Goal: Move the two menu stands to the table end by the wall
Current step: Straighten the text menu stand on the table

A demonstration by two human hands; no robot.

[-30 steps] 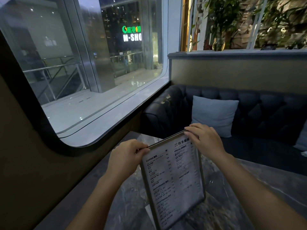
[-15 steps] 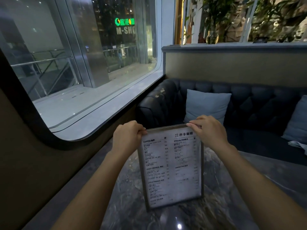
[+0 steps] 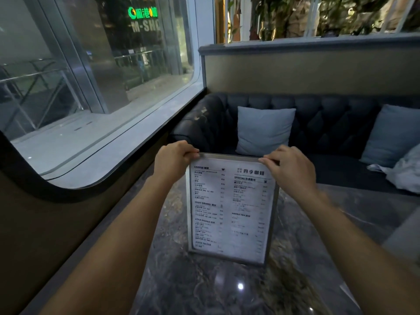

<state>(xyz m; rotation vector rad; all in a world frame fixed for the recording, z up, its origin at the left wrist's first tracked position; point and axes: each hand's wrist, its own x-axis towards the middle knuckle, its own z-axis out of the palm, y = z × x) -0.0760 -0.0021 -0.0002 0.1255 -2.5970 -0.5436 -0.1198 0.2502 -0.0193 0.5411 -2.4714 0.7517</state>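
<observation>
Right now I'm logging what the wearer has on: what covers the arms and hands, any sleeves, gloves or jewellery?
Nothing visible: the left hand and right hand are bare, no gloves, rings or watch, and both forearms are uncovered with no sleeves in view.

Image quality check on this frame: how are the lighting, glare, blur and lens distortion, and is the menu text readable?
Head view: dim indoor light; the window carries hazy reflections; a bright glare spot sits on the marble table; wide-angle bending curves the window frame and stretches the forearms; the menu stand, held by left hand and right hand, shows legible headings on its left column, while its right column is washed out and smeared.
</observation>
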